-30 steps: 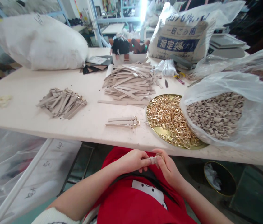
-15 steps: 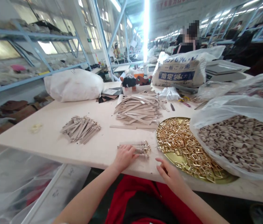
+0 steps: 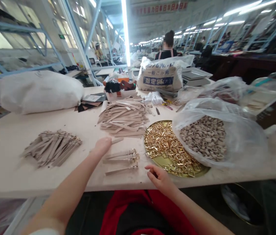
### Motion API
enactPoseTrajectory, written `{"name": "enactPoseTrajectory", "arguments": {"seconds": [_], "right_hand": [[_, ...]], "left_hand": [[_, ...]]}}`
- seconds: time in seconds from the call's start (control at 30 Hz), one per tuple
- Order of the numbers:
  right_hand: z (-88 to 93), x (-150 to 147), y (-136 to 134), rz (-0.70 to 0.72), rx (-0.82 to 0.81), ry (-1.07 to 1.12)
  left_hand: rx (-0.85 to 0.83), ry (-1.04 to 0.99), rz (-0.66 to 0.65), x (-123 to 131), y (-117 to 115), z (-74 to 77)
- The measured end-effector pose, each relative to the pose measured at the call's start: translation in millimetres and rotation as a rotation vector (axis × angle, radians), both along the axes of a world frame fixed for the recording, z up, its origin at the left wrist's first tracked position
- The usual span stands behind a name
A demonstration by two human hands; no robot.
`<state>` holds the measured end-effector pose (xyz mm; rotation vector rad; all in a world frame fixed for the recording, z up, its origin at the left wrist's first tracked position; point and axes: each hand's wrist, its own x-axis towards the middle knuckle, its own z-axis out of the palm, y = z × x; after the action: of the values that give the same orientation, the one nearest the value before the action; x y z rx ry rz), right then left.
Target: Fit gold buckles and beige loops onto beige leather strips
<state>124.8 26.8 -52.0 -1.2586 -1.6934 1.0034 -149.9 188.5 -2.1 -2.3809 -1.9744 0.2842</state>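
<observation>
Left hand (image 3: pixel 102 146) meets a loose pale strap (image 3: pixel 117 140), its grip unclear; right hand (image 3: pixel 159 178) hovers open, fingers spread, near buckled straps (image 3: pixel 122 160).

Factory workshop, strap-and-buckle assembly: long hall (image 3: pixel 138 29) with strip lights (image 3: pixel 125 32), blue steel shelving (image 3: pixel 23 42), a co-worker (image 3: pixel 168 49) at a farther bench; on the surface (image 3: pixel 6 173), stacked beige straps (image 3: pixel 124 119), gold-coloured buckles (image 3: pixel 167 145), filled sacks (image 3: pixel 160 76).
</observation>
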Motion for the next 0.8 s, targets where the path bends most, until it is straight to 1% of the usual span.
{"name": "enactPoseTrajectory", "arguments": {"seconds": [0.1, 0.17, 0.23, 0.27, 0.33, 0.37, 0.4, 0.43, 0.47, 0.5, 0.53, 0.6, 0.63, 0.7, 0.77, 0.8], "right_hand": [[-1.2, -3, 1, -0.012, 0.022, 0.007], [0.8, -2, 0, -0.004, -0.002, 0.035], [9.7, 8, -1, -0.009, -0.021, 0.071], [17.1, 18, 0, -0.036, -0.012, 0.075], [35.6, 48, 6, -0.166, 0.055, 0.021], [45.1, 68, 11, -0.277, 0.104, -0.037], [53.5, 89, 19, -0.397, 0.154, -0.123], [60.2, 111, 27, -0.514, 0.182, -0.239], [64.6, 131, 37, -0.581, 0.181, -0.374], [66.5, 148, 47, -0.600, 0.150, -0.541], [66.3, 162, 56, -0.577, 0.103, -0.710], [60.8, 178, 71, -0.507, 0.048, -0.831], [56.8, 180, 77, -0.472, 0.026, -0.864], [48.9, 177, 83, -0.434, -0.001, -0.909], [43.5, 172, 85, -0.426, -0.013, -0.953], [41.9, 170, 86, -0.424, -0.014, -0.973]], "left_hand": [[0.037, 0.029, -0.080, 2, -8, 1.8], [0.069, 0.038, -0.113, 3, -12, 7.3], [0.104, 0.051, -0.121, 6, -17, 17.1], [0.136, 0.054, -0.119, 8, -21, 23.8], [0.231, 0.018, -0.125, 17, -34, 40.7], [0.281, -0.046, -0.140, 24, -43, 50.1], [0.302, -0.158, -0.163, 34, -55, 59.4], [0.293, -0.315, -0.171, 45, -67, 67.7], [0.216, -0.505, -0.163, 58, -81, 74.4], [0.065, -0.714, -0.141, 72, -95, 78.8], [-0.126, -0.921, -0.095, 87, -108, 80.4], [-0.459, -1.270, 0.057, 115, -132, 75.9], [-0.573, -1.420, 0.152, 127, -141, 70.6], [-0.781, -1.649, 0.316, 146, -156, 58.1], [-0.929, -1.777, 0.424, 156, -165, 47.6], [-0.968, -1.812, 0.457, 158, -169, 44.2]]}}
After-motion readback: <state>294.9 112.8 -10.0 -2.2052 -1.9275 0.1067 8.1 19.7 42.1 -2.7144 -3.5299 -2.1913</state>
